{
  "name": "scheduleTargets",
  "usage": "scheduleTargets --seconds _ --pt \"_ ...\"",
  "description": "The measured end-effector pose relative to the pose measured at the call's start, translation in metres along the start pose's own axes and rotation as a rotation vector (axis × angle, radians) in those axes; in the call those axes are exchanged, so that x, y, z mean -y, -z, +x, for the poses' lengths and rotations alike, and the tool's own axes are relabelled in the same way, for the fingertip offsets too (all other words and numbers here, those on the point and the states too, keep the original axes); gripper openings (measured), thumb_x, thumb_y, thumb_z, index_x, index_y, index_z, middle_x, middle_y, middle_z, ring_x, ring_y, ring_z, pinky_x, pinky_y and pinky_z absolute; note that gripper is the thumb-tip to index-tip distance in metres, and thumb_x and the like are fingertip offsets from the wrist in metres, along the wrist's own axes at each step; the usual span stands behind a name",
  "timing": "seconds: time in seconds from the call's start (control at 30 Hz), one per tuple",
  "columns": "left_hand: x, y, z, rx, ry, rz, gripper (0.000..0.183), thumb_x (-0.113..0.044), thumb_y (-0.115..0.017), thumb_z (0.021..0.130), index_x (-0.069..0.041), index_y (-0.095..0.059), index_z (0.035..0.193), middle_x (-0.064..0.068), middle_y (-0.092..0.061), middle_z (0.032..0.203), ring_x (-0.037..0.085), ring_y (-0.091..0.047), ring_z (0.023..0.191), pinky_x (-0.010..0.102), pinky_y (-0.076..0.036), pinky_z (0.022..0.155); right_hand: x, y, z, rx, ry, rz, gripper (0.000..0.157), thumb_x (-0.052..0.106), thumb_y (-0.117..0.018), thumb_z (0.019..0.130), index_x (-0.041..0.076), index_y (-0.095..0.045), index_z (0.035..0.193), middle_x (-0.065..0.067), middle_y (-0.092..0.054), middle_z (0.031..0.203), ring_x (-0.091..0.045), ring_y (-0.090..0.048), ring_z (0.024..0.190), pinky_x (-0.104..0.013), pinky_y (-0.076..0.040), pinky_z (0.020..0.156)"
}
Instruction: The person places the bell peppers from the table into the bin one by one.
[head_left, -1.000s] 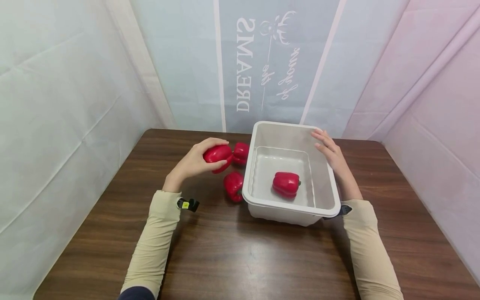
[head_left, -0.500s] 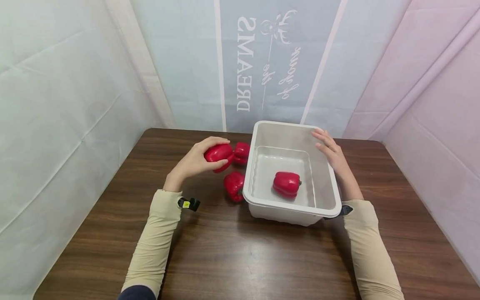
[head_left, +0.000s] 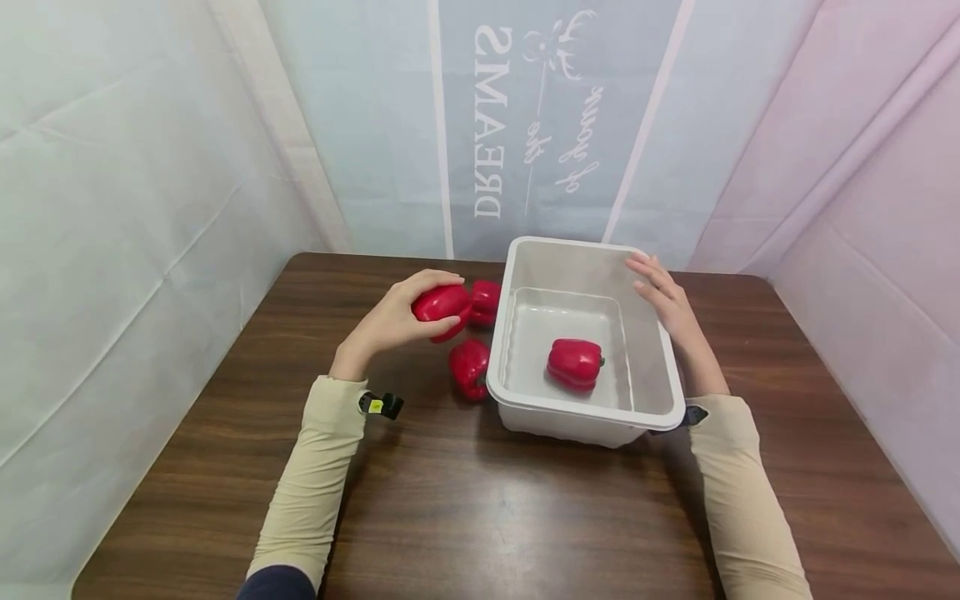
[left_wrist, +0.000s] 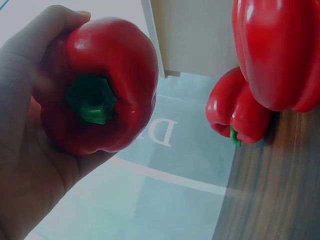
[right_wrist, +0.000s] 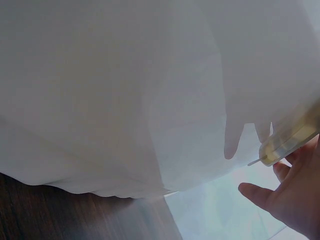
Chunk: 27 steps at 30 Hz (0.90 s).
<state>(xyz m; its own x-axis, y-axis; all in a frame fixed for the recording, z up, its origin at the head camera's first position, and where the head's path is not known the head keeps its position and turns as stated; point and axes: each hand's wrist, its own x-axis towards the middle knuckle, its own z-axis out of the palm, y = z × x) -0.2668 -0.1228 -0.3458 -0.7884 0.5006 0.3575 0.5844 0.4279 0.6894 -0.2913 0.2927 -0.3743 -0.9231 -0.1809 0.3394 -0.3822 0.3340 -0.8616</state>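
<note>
My left hand [head_left: 390, 317] grips a red bell pepper [head_left: 444, 305] between thumb and fingers, left of a light grey plastic bin [head_left: 585, 410]. Its green stem faces the camera in the left wrist view. Two more red peppers lie by the bin's left wall: one farther back [head_left: 485, 300], partly behind the held one, and one nearer [head_left: 469, 368]. Inside the bin, a red pepper [head_left: 574, 363] rests on its side on the floor. My right hand [head_left: 667, 304] lies at the bin's right rim, its fingers fairly straight over the edge and the thumb apart from the wall.
A brown wood-grain table [head_left: 450, 517] carries everything. Behind it hangs a pale blue printed cloth [head_left: 525, 125]. White cloth walls stand at the left [head_left: 135, 208] and the right [head_left: 885, 167].
Little differs. The held pepper and my left hand have shifted very slightly to the right. The whole head view has drifted up a few pixels. My right hand stays at the rim.
</note>
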Motion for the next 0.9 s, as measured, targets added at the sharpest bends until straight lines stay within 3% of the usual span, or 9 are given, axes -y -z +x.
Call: scheduleTargets --seconds 0.13,0.2,0.5,0.77,0.9 --pt "-0.001 0.0 0.0 -0.003 -0.006 0.008 0.053 -0.023 -0.075 0.076 -0.026 -0.054 0.125 -0.004 -0.053 0.124 0.017 -0.052 0.106 0.035 -0.053 0.079 0.018 -0.005 -0.002 0.001 0.002 -0.002 0.042 0.01 -0.046 0.095 -0.009 -0.041 0.132 -0.024 -0.024 0.147 -0.029 0.0 0.143 -0.051 0.005 0.113" --pt "0.009 -0.003 0.002 -0.013 -0.02 0.009 0.053 -0.028 -0.076 0.076 -0.031 -0.054 0.124 -0.009 -0.053 0.123 0.014 -0.051 0.106 0.034 -0.053 0.079 0.028 -0.006 -0.005 0.001 -0.001 0.001 0.042 0.009 -0.046 0.094 -0.011 -0.04 0.131 -0.027 -0.023 0.146 -0.031 0.0 0.142 -0.052 0.005 0.113" --pt "0.005 -0.003 0.006 -0.019 -0.044 0.007 0.054 -0.029 -0.075 0.076 -0.033 -0.054 0.124 -0.011 -0.051 0.124 0.012 -0.05 0.108 0.033 -0.054 0.079 0.031 -0.006 -0.005 0.002 -0.008 0.001 0.041 0.006 -0.045 0.094 -0.01 -0.041 0.131 -0.026 -0.023 0.147 -0.03 0.001 0.143 -0.051 0.005 0.113" --pt "0.003 -0.005 0.012 -0.008 -0.088 0.002 0.055 -0.029 -0.075 0.075 -0.022 -0.055 0.126 -0.009 -0.051 0.125 0.012 -0.049 0.11 0.034 -0.053 0.08 0.029 -0.006 -0.005 0.0 0.0 0.003 0.042 0.008 -0.045 0.094 -0.01 -0.041 0.131 -0.027 -0.023 0.146 -0.03 0.001 0.143 -0.052 0.006 0.112" --pt "0.001 -0.008 0.014 -0.001 -0.082 0.01 0.055 -0.028 -0.076 0.075 -0.022 -0.055 0.126 -0.01 -0.051 0.126 0.01 -0.049 0.11 0.032 -0.052 0.082 0.024 -0.005 -0.004 0.0 -0.008 0.0 0.042 0.009 -0.045 0.094 -0.01 -0.041 0.131 -0.026 -0.023 0.147 -0.029 0.001 0.143 -0.052 0.006 0.112"
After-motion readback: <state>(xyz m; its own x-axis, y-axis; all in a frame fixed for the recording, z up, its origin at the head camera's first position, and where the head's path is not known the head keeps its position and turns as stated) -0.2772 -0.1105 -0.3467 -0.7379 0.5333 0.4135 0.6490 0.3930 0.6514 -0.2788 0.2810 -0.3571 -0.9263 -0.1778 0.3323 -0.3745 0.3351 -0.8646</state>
